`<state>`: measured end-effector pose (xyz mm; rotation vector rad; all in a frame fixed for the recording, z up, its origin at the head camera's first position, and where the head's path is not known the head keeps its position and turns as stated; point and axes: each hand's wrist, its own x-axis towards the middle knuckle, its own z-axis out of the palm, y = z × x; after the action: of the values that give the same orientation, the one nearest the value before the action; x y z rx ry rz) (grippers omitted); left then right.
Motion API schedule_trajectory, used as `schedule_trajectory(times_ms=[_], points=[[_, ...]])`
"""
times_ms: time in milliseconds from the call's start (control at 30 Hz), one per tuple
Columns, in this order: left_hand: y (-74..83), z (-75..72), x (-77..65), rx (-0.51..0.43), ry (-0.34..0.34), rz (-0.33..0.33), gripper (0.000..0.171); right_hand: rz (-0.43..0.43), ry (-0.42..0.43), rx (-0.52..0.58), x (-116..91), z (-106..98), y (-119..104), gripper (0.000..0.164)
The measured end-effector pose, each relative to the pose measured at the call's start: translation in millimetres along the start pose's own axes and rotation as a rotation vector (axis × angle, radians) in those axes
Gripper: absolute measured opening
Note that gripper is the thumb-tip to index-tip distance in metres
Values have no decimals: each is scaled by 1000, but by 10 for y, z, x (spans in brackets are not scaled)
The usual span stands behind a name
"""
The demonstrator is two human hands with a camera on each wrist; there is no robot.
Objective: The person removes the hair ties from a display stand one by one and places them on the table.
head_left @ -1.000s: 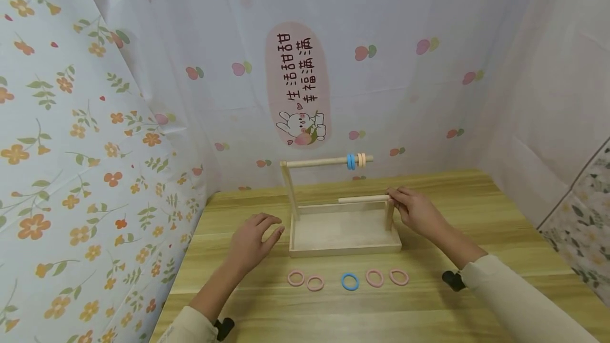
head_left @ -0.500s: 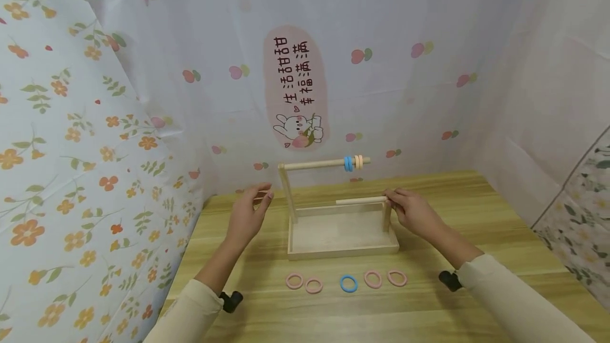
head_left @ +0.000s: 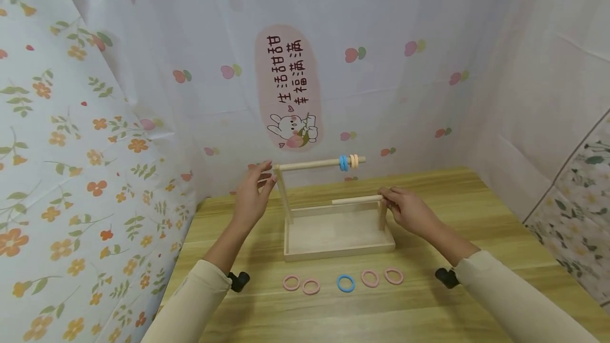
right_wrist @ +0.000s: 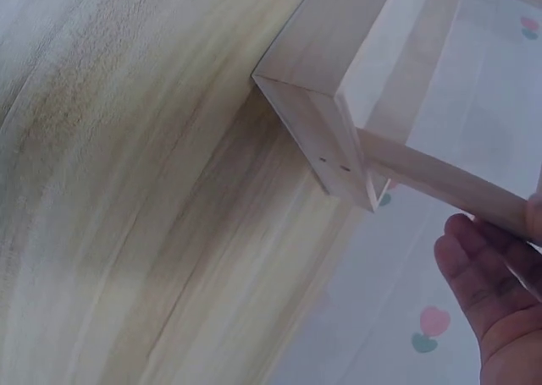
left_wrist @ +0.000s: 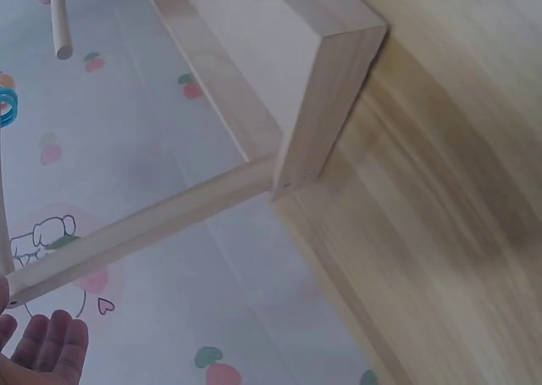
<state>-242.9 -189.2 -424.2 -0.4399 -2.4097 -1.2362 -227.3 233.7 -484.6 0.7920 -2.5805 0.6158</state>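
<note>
A wooden stand with a shallow tray base (head_left: 333, 250) sits on the table. Its tall left post (head_left: 283, 195) carries an upper rod (head_left: 310, 164), on which blue rings (head_left: 343, 163) and pale orange rings (head_left: 354, 161) hang near the free end. From the short right post (head_left: 383, 216), a bare lower rod (head_left: 355, 200) points left. My left hand (head_left: 251, 195) is at the tall post's top, thumb right at the wood and fingers loosely extended in the left wrist view. My right hand (head_left: 412, 211) grips the short post's top between thumb and fingers.
In front of the stand lie a blue ring (head_left: 345, 275) and several pink rings (head_left: 291, 276) in a loose row. Behind the wood-grain table (head_left: 362, 319) hangs a printed cloth (head_left: 391, 99), with a floral cloth (head_left: 95, 173) along the left side.
My left hand has risen from beside the tray to the top of the tall post. My right hand stays on the short post. The whole scene shifts slightly left in view.
</note>
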Motion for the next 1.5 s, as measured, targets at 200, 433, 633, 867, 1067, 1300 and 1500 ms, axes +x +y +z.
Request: schedule_trajectory(times_ms=[200, 433, 633, 867, 1067, 1300, 1500], points=[[67, 50, 118, -19, -5, -1, 45, 27, -62, 31, 5, -21, -17, 36], [69, 122, 226, 15, 3, -16, 39, 45, -91, 35, 23, -49, -35, 39], [75, 106, 253, 9, 20, -34, 35, 22, -104, 46, 70, -67, -19, 33], [116, 164, 344, -74, 18, -48, 33, -19, -66, 12, 175, -187, 0, 27], [128, 194, 327, -76, 52, -29, 31, -101, 5, -19, 323, -236, -82, 30], [77, 159, 290, -56, 58, -47, 32, -103, 69, -35, 522, -285, -200, 38], [64, 101, 286, -34, 53, -52, 30, -10, 48, -61, 690, -363, -288, 51]])
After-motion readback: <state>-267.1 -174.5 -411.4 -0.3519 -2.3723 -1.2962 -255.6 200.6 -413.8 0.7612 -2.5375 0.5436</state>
